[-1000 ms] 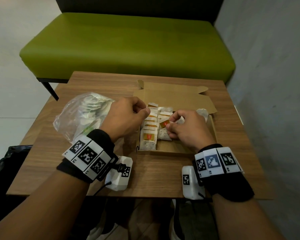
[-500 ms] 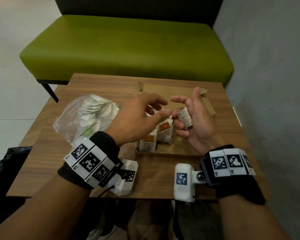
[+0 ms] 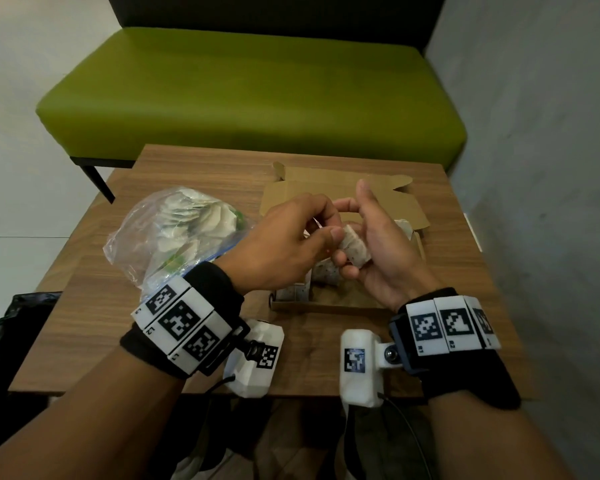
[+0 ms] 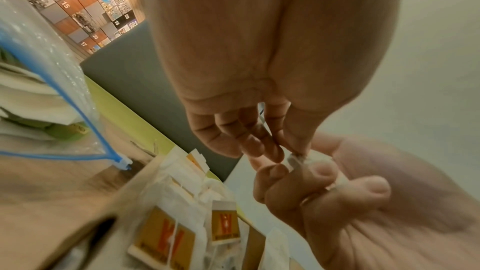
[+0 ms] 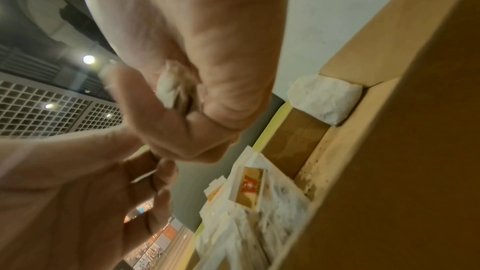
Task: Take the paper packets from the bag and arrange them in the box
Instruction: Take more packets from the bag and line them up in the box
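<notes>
Above the open cardboard box (image 3: 326, 305), my right hand (image 3: 371, 244) lies palm-up and its curled fingers hold a white paper packet (image 3: 354, 250). My left hand (image 3: 312, 233) pinches the near end of that packet (image 4: 296, 159) between thumb and fingers. Several packets (image 4: 166, 231) with orange labels lie in rows in the box (image 5: 389, 130), mostly hidden by my hands in the head view. One white packet (image 5: 324, 100) sits in the box's far right corner. The clear plastic bag (image 3: 174, 237) with more packets lies to the left.
The box's lid flap (image 3: 343, 195) lies open behind it on the wooden table (image 3: 118, 306). A green bench (image 3: 250, 98) stands beyond the table and a grey wall (image 3: 541, 202) runs along the right. The bag's blue zip edge (image 4: 78, 106) is near the box.
Both hands have risen out of the box. The right hand turned palm-up with a packet, and the left hand came across and took hold of the packet's end.
</notes>
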{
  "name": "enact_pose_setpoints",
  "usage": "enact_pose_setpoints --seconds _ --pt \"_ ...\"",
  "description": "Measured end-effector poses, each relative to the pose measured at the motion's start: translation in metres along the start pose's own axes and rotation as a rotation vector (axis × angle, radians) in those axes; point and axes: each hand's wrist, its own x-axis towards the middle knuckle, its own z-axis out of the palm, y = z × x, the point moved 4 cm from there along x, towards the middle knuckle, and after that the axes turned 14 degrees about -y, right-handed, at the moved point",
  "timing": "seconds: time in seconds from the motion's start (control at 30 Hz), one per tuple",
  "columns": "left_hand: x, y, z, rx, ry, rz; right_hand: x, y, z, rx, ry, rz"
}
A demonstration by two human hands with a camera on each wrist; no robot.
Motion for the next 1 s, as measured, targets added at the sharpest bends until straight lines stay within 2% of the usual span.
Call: enact_pose_setpoints --seconds 0.2,0.37,0.57,0.67,0.73,0.8,0.87,1.0 --pt "-0.001 -0.007 -0.010 -0.056 0.026 -0.015 -0.006 -0.003 -0.008 -0.063 0.024 0.009" --pt "-0.002 -0.012 -0.014 -0.035 0.048 -0.058 -0.008 -0.006 -0.018 0.013 0.014 -0.104" --pt "-0.003 -0.008 -0.008 -0.331 0.002 -0.104 -0.005 -0.012 -0.017 -0.100 0.081 -0.242" --pt "-0.002 -0.013 -0.009 -0.354 0.067 -0.131 -0.006 -0.012 -0.020 -0.076 0.118 -0.273" --pt "-0.003 -0.015 -0.011 -0.370 0.129 -0.137 -0.007 -0.013 -0.023 -0.106 0.195 -0.275" --pt "-0.003 -0.017 -0.014 -0.347 0.174 -0.134 -0.009 -0.013 -0.026 -0.144 0.260 -0.275" --pt "-0.002 -0.018 -0.016 -0.284 0.206 -0.125 -0.009 -0.012 -0.024 -0.197 0.246 -0.265" --pt "-0.003 -0.013 -0.016 0.063 0.302 -0.046 -0.007 -0.013 -0.007 -0.338 0.195 -0.268"
